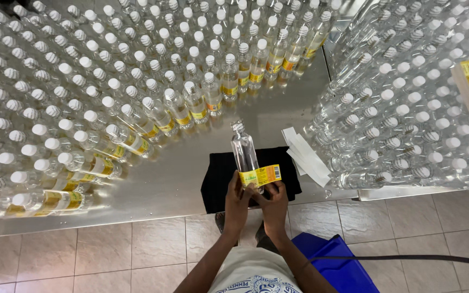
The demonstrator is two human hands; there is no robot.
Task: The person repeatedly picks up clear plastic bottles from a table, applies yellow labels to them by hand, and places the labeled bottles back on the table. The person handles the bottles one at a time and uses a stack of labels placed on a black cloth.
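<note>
Two hands, one clear bottle, a yellow label going on

Both our hands meet over the near edge of the metal table, above a black cloth. Between them lies a clear bottle, its white ribbed cap pointing to the far side and its base toward us. Our left hand curls around the lower body of the bottle, fingers closed on it from the left. Our right hand pinches the near end of a yellow label and presses it against the bottle, with part of the label sticking out to the right, not yet flat on the plastic.

We judge the bottle to be light, thin-walled and smooth, so it may dent under a hard squeeze and slip in the palm; the lower body, where the left hand sits, looks the surest place to hold. The label seems soft, easy to crease.

White backing strips lie just right of the cloth. Labelled bottles stand in rows on the far left, and unlabelled bottles are stacked at the right. A blue bin sits on the tiled floor near us.
</note>
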